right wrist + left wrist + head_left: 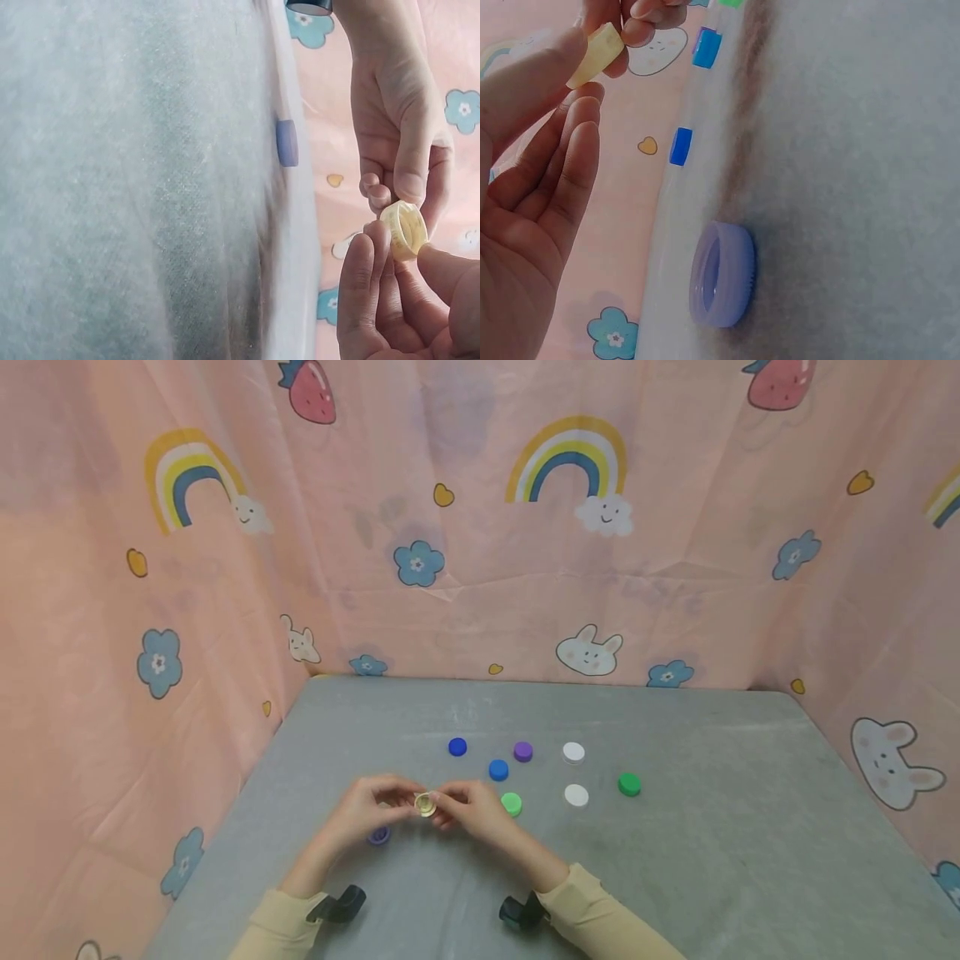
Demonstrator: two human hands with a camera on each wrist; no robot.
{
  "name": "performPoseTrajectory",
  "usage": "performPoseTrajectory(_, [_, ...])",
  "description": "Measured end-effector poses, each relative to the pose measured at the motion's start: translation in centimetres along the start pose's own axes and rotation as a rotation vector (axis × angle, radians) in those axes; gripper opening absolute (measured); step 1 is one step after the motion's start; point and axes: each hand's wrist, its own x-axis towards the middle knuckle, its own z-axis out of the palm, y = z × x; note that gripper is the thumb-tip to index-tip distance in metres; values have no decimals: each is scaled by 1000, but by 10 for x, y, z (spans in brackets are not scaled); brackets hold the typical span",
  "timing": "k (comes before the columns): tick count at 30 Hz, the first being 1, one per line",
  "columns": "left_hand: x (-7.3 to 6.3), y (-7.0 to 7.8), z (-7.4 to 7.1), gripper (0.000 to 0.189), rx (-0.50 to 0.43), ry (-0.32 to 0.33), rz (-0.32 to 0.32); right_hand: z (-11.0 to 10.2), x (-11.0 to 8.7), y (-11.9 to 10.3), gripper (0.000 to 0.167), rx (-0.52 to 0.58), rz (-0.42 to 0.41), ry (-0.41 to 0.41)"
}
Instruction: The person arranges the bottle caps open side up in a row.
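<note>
A pale yellow bottle cap [425,804] is raised over the grey table, between the fingertips of both hands. My left hand [366,812] pinches its left side with thumb and fingers. From the other side, my right hand [478,814] pinches it too. The right wrist view shows the cap [405,229] tilted, its hollow side visible and both thumbs at its rim. Below the left hand, a lilac cap [724,276] lies hollow side up on the table. A light green cap [512,804] lies just beyond the right hand.
Farther back on the table [697,860] lie a dark blue cap [457,747], a lighter blue cap [498,769], a purple cap [522,751], two white caps [573,752] and a green cap [629,784]. A pink patterned curtain [480,610] surrounds the table's back and sides.
</note>
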Motion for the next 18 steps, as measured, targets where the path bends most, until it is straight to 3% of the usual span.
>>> performPoseTrajectory(18, [0,-4,3,26,47,15,54,4,0,-2,25,-61,9,0])
